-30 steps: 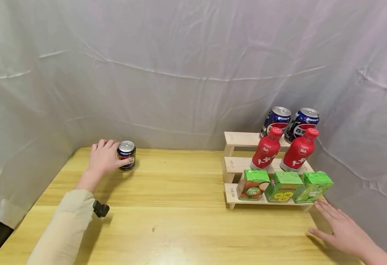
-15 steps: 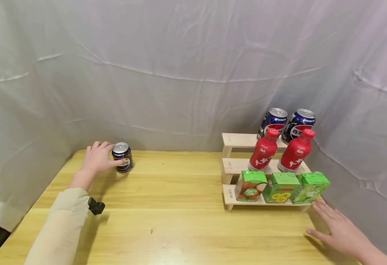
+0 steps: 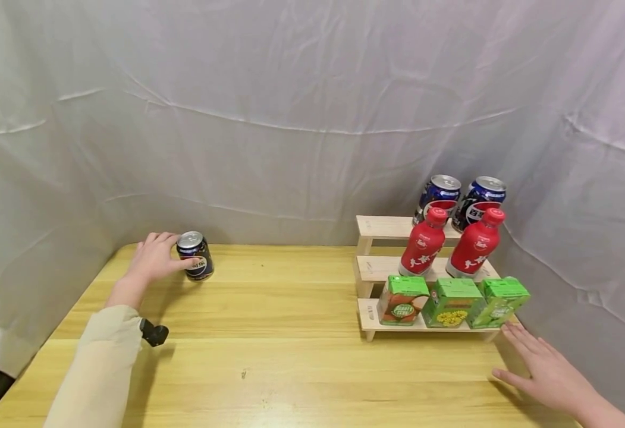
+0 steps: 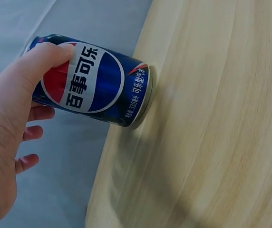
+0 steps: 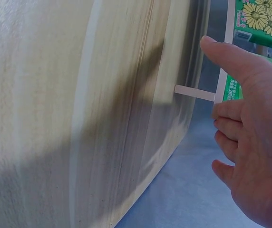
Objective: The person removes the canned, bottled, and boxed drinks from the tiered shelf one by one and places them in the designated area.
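Observation:
At the table's back left, my left hand grips a dark blue cola can. In the left wrist view, the thumb lies across the round logo of the cola can, with fingertips showing past its far side. The can stands upright at the table edge. My right hand is at the front right corner of a three-step wooden shelf, fingers extended; its fingertips are beside the lowest step, and contact is unclear. Nothing is held in the right hand in its wrist view.
Two cola cans stand on the top step. Two red bottles occupy the middle one, and three green drink cartons line the lowest. A grey cloth hangs behind the wooden table.
My left hand and the cola can have shifted slightly left, and more of the can's label faces the camera. The head view has drifted a little. My right hand stays by the shelf.

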Demonstrator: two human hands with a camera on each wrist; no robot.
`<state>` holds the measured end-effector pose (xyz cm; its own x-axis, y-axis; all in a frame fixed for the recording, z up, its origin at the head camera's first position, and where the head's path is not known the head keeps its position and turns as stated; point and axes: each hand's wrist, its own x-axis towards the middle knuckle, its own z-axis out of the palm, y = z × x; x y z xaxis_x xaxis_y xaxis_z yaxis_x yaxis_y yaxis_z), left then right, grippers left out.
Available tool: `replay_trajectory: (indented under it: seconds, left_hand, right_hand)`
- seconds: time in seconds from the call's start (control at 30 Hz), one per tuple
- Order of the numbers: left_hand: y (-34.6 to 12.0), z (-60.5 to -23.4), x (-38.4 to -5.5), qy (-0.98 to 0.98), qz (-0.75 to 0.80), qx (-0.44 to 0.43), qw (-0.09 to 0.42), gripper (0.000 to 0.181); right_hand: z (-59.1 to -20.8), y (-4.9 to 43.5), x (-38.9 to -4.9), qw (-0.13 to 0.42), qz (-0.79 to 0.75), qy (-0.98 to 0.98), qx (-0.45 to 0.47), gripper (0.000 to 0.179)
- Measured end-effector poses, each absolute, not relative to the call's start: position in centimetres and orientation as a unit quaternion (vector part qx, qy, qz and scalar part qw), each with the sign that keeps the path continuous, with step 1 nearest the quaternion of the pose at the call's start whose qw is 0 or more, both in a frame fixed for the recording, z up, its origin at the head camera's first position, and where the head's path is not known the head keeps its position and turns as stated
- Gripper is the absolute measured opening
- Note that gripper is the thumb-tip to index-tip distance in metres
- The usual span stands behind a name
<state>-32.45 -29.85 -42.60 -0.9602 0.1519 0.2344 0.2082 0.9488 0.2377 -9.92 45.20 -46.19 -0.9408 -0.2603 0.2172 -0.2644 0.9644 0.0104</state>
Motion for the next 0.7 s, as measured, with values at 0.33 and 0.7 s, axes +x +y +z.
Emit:
replay_trajectory:
  seconds: [0.33,0.7]
  left_hand:
    - [-29.3,-41.7,-31.7,-0.976,-0.154,-0.095,0.118,0.092]
    - [-27.9,-39.9,-29.5,-0.964,-0.159,-0.119,0.177,0.079]
  right_hand:
    - [-46.1,45.1,-9.7,0.105,0.009,-0.986,0.126,0.09]
    - [-46.2,45.2,-9.8,0.128,0.01,-0.981,0.144,0.09]
